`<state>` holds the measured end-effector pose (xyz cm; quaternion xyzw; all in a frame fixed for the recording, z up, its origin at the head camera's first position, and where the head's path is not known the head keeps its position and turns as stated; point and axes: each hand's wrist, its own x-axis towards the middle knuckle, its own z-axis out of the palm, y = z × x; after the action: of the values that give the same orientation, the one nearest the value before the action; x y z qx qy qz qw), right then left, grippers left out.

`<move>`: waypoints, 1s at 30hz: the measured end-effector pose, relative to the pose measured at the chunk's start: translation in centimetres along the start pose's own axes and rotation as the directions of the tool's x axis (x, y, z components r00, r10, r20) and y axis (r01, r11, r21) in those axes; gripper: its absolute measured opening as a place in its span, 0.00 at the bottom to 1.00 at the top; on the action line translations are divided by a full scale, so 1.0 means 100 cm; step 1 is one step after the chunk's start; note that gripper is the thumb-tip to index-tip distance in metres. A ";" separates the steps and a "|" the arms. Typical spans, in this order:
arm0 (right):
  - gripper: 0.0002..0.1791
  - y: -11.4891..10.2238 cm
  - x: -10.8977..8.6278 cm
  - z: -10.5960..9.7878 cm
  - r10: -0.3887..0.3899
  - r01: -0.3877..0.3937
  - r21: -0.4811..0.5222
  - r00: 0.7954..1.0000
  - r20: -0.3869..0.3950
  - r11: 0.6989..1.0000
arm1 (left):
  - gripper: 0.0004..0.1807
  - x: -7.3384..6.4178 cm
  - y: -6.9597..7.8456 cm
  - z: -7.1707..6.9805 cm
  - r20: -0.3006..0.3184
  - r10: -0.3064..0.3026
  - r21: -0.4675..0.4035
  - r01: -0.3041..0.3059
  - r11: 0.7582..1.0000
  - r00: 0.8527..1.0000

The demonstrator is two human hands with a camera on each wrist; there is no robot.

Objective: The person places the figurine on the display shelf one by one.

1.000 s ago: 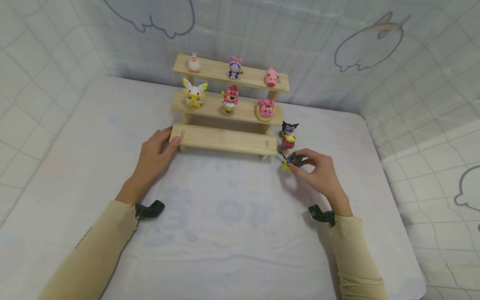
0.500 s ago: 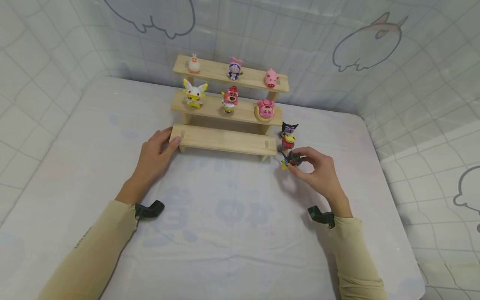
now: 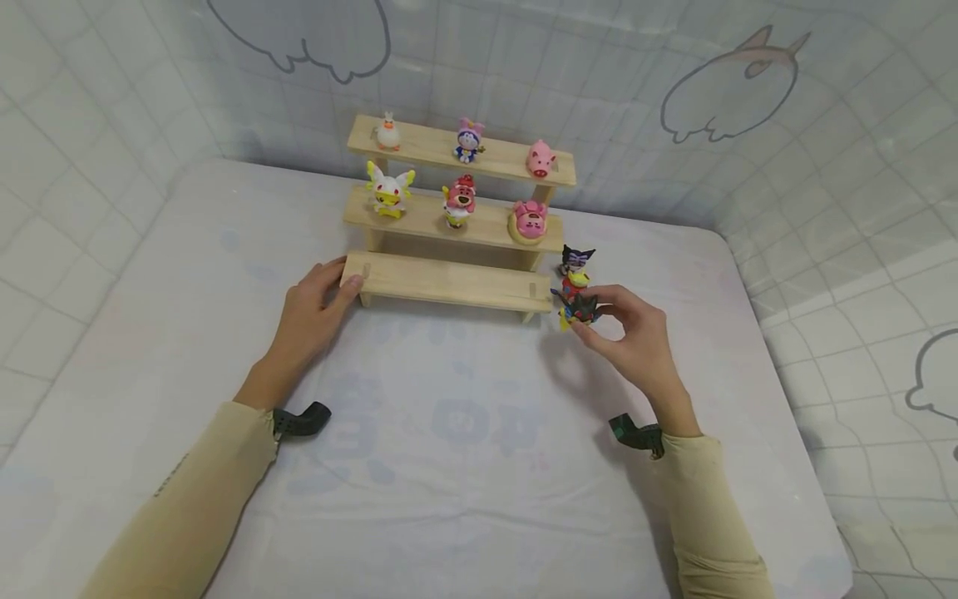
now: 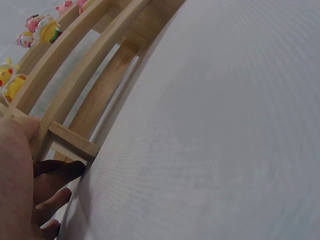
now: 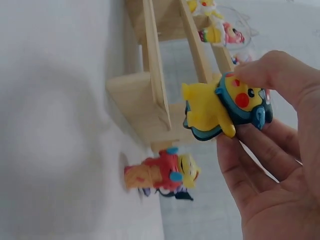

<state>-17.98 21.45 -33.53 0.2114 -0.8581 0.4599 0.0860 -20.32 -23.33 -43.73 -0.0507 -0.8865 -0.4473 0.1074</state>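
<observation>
My right hand (image 3: 632, 333) pinches a small yellow toy figurine (image 5: 207, 107) with red cheeks and a dark teal hood between thumb and fingers. It is held off the table, just right of the bottom plank's end. At the other end, my left hand (image 3: 310, 312) grips the three-tier wooden display stand (image 3: 449, 281) by its lowest plank. In the left wrist view the thumb lies on the plank and the fingers reach below it, beside the leg. Close behind the held toy stand a red-and-yellow figurine (image 5: 162, 170) and a black-eared purple one (image 3: 575, 259).
On the top tier are a white duck (image 3: 388, 133), a purple-hooded figurine (image 3: 469, 141) and a pink pig (image 3: 540, 158). The middle tier carries a white-eared figurine (image 3: 388, 191), a pink bear (image 3: 459, 201) and a lying pink figurine (image 3: 529, 222). A patterned curtain (image 3: 599, 75) hangs behind.
My right hand has moved slightly away from me and leftward with the yellow figurine, nearer the red-and-yellow one. The left hand stays on the stand.
</observation>
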 end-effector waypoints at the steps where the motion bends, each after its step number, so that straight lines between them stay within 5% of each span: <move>1: 0.25 0.003 0.001 0.002 0.000 0.000 0.008 1.000 0.000 1.000 | 0.29 0.000 0.000 0.000 -0.001 -0.002 0.001 0.002 1.000 1.000; 13: 0.24 0.008 0.013 0.032 -0.019 0.021 0.033 0.999 -0.036 0.999 | 0.29 -0.002 0.002 0.000 0.007 -0.003 -0.010 0.003 1.000 1.000; 22: 0.24 -0.010 0.026 0.075 -0.030 0.034 0.079 0.998 -0.047 0.996 | 0.30 -0.005 0.001 -0.004 0.017 -0.023 -0.008 0.024 1.000 1.000; 30: 0.23 -0.023 0.031 0.089 -0.030 0.035 0.092 0.998 -0.058 0.995 | 0.32 -0.001 0.002 -0.002 0.033 -0.032 0.009 0.031 0.999 0.999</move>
<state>-19.32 12.11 -35.73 0.2160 -0.8296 0.5035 0.1076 -20.13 -23.40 -43.48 -0.0438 -0.8907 -0.4443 0.0856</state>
